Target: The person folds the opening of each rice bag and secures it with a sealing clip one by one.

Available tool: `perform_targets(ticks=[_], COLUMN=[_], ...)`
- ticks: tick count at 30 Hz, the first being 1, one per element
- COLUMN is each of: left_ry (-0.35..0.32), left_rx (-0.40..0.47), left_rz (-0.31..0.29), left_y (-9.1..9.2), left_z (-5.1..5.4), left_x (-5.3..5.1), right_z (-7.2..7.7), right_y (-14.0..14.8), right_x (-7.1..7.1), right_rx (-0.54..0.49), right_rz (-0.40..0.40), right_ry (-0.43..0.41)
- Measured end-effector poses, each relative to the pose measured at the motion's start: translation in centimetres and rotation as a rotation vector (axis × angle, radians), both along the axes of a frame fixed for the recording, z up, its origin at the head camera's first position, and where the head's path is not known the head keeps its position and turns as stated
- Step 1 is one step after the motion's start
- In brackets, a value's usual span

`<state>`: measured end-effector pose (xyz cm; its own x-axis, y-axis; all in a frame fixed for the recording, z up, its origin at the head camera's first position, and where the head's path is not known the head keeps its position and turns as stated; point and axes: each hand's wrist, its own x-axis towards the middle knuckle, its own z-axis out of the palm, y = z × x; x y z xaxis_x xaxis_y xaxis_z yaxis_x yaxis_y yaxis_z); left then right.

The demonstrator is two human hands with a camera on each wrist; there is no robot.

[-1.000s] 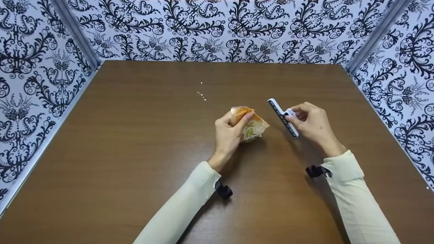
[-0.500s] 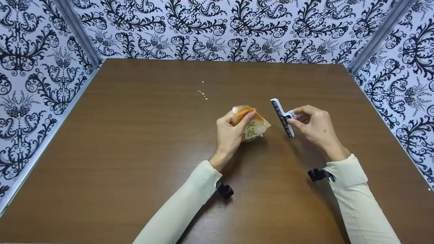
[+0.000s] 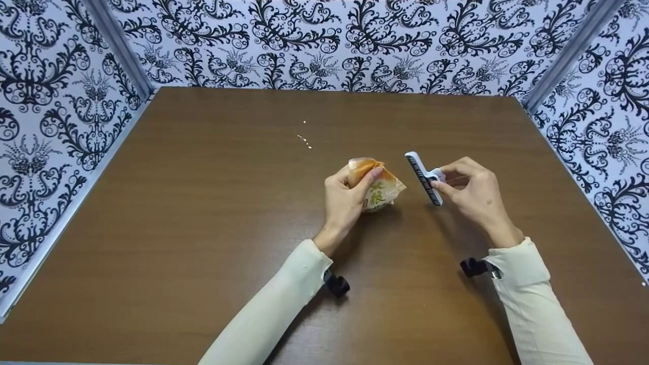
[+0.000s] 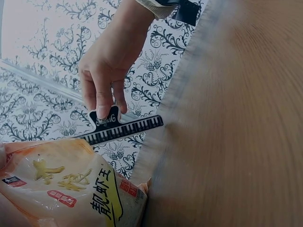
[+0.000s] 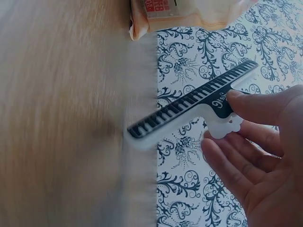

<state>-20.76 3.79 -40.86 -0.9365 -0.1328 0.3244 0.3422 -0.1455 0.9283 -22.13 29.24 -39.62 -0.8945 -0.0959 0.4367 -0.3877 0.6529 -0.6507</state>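
In the head view my left hand (image 3: 345,200) grips a crumpled orange and cream food packet (image 3: 381,192), thumb across its folded top. To its right, my right hand (image 3: 474,195) pinches a long black-and-white clip (image 3: 423,178) by its handle. The clip is slanted and apart from the packet. The left wrist view shows green and black lettering on the packet (image 4: 71,184), and the clip (image 4: 125,130) beyond its edge. In the right wrist view the thumb presses the handle of the clip (image 5: 189,101), which has a piano-key pattern.
Small pale crumbs (image 3: 304,141) lie on the brown table (image 3: 203,203) beyond the left hand. Patterned walls (image 3: 314,45) stand at the back and both sides. A black wrist device (image 3: 336,284) is at the left cuff, another (image 3: 474,267) at the right.
The right hand and the clip have shifted slightly right and toward the near edge, and the clip's tilt has changed a little. The left hand keeps its grip on the packet, almost unmoved.
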Motion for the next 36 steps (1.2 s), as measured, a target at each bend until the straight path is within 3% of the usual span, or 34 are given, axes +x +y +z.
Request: perform_targets(ticks=[12, 29, 36], left_ry=[0.017, 0.03, 0.001], left_rx=[0.029, 0.027, 0.02], left_rz=[-0.015, -0.024, -0.005], left_y=[0.1, 0.2, 0.0], left_z=[-0.1, -0.1, -0.1], left_x=[-0.1, -0.3, -0.1], right_z=[0.2, 0.9, 1.1], right_y=[-0.2, 0.5, 0.9], right_x=[0.5, 0.9, 0.8], right_rx=[0.027, 0.033, 0.069], right_rz=[0.008, 0.083, 0.134], right_ry=[0.03, -0.062, -0.071])
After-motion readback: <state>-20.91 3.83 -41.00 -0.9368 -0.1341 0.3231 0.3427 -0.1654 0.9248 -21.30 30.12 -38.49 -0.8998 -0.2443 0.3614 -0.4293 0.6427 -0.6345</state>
